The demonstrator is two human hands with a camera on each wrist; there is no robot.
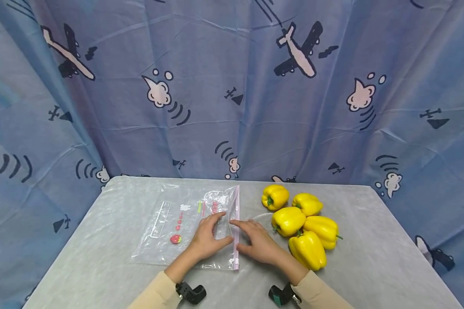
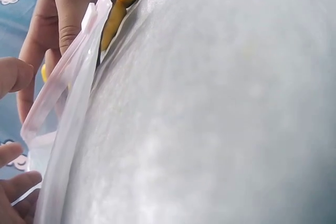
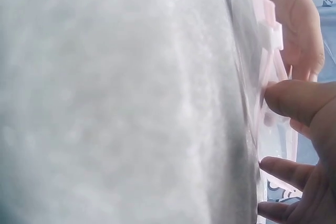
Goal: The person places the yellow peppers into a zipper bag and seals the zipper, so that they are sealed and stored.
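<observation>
A clear zip bag (image 1: pixel 162 253) with a strawberry print lies flat on the table, its pink slider edge (image 1: pixel 236 249) facing right. In the wrist views its mouth gapes a little, and the white slider (image 3: pixel 272 36) sits near one end. My left hand (image 1: pixel 209 238) is over the bag just left of the mouth, thumb and fingers spread apart. From the other side, my right hand (image 1: pixel 258 242) reaches the pink edge, thumb and fingertips right at it with the fingers fairly straight. Several yellow bell peppers (image 1: pixel 288 221) are grouped just right of my right hand.
The table (image 1: pixel 371 257) has a pale grey cover. Behind it hangs a blue curtain (image 1: pixel 201 141) printed with planes and clouds. Black wrist devices (image 1: pixel 193 294) sit at both sleeve cuffs.
</observation>
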